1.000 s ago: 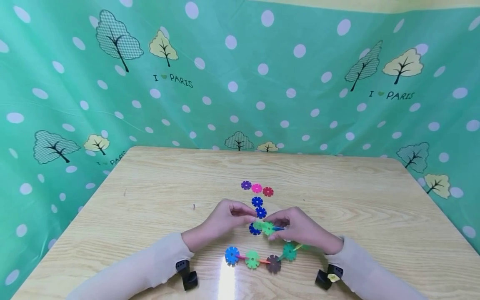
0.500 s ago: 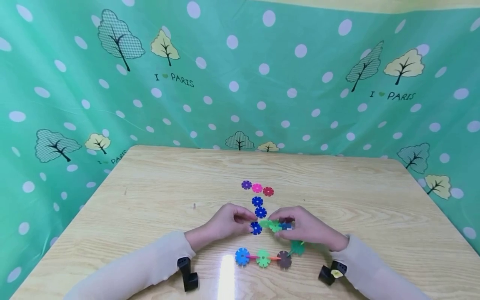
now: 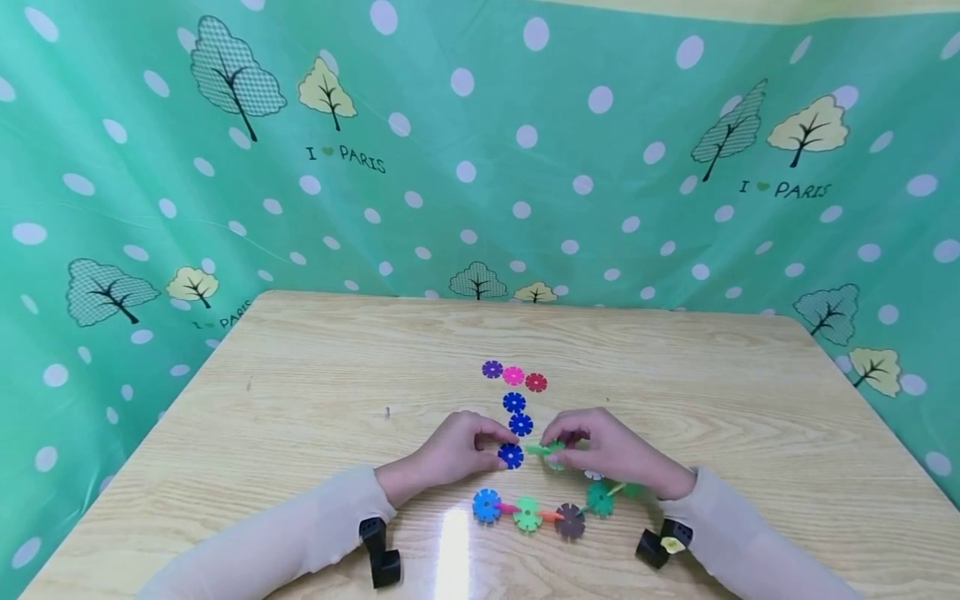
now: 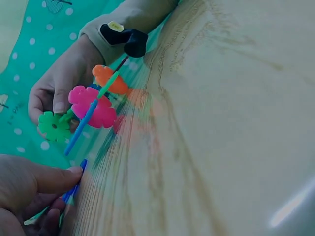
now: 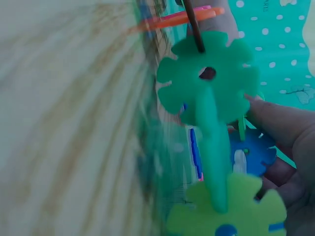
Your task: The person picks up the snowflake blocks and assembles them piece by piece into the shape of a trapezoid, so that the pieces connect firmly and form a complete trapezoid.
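Backdrop point(image 3: 420, 225): green polka-dot cloth
Table point(image 3: 337, 358): light wood-grain top
Chain point(image 3: 570, 522): multicoloured interlocked notched plastic discs, curving on table's near side
Right hand point(image 3: 603, 450): grasping chain's light-green end
Left hand point(image 3: 456, 450): pinching dark-blue notched plastic disc point(image 3: 511, 456), beside that end
Loose discs: two dark-blue point(image 3: 521, 424) beyond; purple point(image 3: 492, 369), pink point(image 3: 513, 376), red point(image 3: 536, 382) farther

The head view is brightly and evenly lit, with a white glare streak point(image 3: 453, 554) thrown on the counter point(image 3: 337, 367) at 6 o'clock. The 2 wrist views are dimmer and hazier. In the left, glare is caught at 4 o'clock and colours are faintly mirrored near the centre; in the right, wood grain point(image 5: 74, 123) is blurred at 9 o'clock.
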`<state>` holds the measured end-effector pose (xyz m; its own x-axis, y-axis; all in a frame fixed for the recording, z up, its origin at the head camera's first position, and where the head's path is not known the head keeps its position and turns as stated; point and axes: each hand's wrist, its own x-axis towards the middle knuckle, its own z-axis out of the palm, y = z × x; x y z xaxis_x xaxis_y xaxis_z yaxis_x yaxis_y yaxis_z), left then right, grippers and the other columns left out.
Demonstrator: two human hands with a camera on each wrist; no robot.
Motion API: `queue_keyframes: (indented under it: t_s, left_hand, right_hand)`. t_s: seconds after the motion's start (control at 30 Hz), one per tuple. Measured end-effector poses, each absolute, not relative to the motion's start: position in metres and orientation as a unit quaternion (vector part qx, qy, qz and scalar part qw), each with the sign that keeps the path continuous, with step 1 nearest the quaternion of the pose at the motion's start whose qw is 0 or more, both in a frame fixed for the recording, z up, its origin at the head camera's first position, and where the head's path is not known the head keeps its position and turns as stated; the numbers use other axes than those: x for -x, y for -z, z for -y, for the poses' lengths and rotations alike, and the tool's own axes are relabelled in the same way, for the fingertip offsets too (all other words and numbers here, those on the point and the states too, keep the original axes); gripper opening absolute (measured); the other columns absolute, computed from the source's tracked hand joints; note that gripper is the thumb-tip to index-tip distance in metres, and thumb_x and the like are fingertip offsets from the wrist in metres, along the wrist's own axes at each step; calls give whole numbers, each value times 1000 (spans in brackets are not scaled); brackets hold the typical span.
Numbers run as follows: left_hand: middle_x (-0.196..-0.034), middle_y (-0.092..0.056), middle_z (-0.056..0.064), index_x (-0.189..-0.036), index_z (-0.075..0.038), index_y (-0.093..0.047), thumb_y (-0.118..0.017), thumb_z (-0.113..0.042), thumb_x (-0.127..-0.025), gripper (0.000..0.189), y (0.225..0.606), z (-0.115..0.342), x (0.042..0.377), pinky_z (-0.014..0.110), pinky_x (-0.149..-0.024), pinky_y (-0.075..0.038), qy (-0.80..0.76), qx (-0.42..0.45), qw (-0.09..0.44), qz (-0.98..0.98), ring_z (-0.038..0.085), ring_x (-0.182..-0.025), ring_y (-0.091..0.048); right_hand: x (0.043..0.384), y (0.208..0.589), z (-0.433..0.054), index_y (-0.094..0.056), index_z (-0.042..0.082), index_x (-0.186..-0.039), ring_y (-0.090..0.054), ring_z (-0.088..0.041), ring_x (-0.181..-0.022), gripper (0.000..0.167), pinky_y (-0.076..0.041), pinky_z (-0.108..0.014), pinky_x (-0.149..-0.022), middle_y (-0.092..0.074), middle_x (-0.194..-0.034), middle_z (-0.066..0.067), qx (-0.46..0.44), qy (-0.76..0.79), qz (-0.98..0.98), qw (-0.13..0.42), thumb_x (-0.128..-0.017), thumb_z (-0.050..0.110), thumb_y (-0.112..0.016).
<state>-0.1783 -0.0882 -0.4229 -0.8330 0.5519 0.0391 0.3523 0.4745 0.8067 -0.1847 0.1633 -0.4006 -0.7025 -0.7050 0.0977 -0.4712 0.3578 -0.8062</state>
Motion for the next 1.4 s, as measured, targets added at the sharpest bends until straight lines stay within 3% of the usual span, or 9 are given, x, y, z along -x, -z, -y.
queue_keyframes:
  t_s: [0.57,1.03,1.4]
  left_hand:
    - [-89,-67,-3,-103,-9,-72,-79,-9,-75,29,418,92,180,20,-64,-50,-438,-244,96,-860,8,-72,-57]
    - [-82,-64,4,-111,-4,-68,-66,-7,-86,25,409,91,176,24,-57,-53,-584,-174,192,-769,15,-67,-61]
    - [-75,-63,2,-110,-6,-70,-65,-13,-88,23,404,87,175,25,-59,-53,-596,-146,196,-765,13,-62,-58]
  right_hand:
    - [182,396,-153,-72,10,-95,-58,-6,-73,10,-54,-25,-65,-70,-91,0,340,424,-835,78,-86,12,-69]
    - [179,398,-144,-73,10,-91,-62,-7,-79,9,-55,-25,-68,-71,-93,0,301,423,-854,44,-83,8,-71]
    - [175,395,-141,-73,6,-91,-63,-10,-81,9,-54,-23,-67,-72,-94,-5,302,428,-851,52,-82,8,-72]
